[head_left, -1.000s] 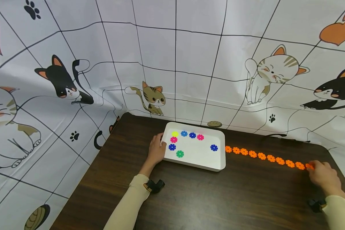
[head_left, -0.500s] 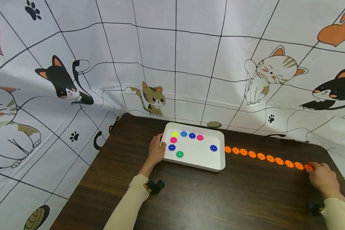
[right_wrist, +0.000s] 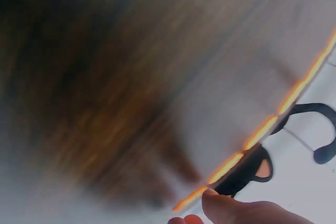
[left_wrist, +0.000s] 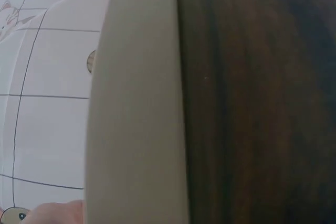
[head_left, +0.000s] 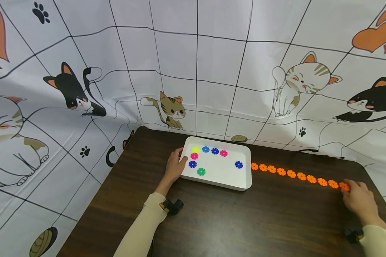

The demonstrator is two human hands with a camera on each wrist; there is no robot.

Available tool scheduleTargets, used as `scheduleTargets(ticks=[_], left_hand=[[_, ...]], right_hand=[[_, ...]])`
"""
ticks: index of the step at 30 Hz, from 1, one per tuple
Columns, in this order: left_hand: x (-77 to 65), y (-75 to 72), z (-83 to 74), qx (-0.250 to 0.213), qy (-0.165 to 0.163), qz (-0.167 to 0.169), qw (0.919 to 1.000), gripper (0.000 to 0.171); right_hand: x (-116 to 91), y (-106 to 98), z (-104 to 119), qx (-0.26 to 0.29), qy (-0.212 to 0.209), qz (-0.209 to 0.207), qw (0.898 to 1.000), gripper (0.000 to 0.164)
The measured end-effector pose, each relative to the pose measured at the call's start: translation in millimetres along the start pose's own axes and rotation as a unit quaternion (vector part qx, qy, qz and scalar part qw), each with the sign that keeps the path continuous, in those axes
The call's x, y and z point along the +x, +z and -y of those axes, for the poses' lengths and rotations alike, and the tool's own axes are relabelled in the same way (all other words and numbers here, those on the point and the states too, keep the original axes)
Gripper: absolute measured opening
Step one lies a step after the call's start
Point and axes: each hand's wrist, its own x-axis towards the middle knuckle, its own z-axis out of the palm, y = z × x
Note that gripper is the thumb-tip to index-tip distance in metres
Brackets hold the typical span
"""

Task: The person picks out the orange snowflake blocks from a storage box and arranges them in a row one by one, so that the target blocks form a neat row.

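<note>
At the left end of the white tray (head_left: 219, 171), my left hand (head_left: 174, 167) grips the rim, thumb over the edge. Its outer wall (left_wrist: 136, 98) fills much of the left wrist view, a fingertip (left_wrist: 58, 213) at the bottom. Notched snowflake discs lie inside: yellow, light blue, green (head_left: 201, 171), two pink and three dark blue. From the tray's right side stretches a chain of orange snowflake discs (head_left: 291, 174). My right hand (head_left: 360, 200) pinches its far right disc. The right wrist view shows the chain (right_wrist: 261, 131) edge-on, running up from my thumb (right_wrist: 231, 208).
Both things are on a dark wood-grain table (head_left: 251, 221). A white grid-lined curtain (head_left: 218, 85) with cartoon cats hangs behind the table and along its left side. Dark camera mounts (head_left: 173, 207) sit on both wrists.
The head view has shifted slightly. The tray, the chain and my right hand appear a little further left in it; both hands keep their holds.
</note>
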Motion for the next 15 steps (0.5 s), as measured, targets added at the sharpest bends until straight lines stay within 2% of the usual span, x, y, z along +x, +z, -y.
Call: scheduleTargets(ticks=[5,7,11,15], left_hand=[[3.7,-6.6,-5.8,-0.047,0.002,0.006,0.9989,0.056],[2.1,-9.6,-8.0,-0.043,0.008,0.007,0.999,0.057],[-5.2,-14.0,-14.9,0.021,0.034,-0.002,0.9992,0.061],[-18.3,-16.5,-32.0,0.102,0.083,-0.012,0.9912,0.064]], right_hand=[[1.2,-0.8,19.6,0.012,-0.027,-0.037,0.999,0.041],[3.6,-1.5,31.7,0.015,-0.042,-0.049,0.998,0.041],[3.7,-1.7,62.0,0.02,-0.072,-0.056,0.996,0.045],[-0.6,-2.7,99.1,0.02,-0.098,-0.048,0.994,0.054]])
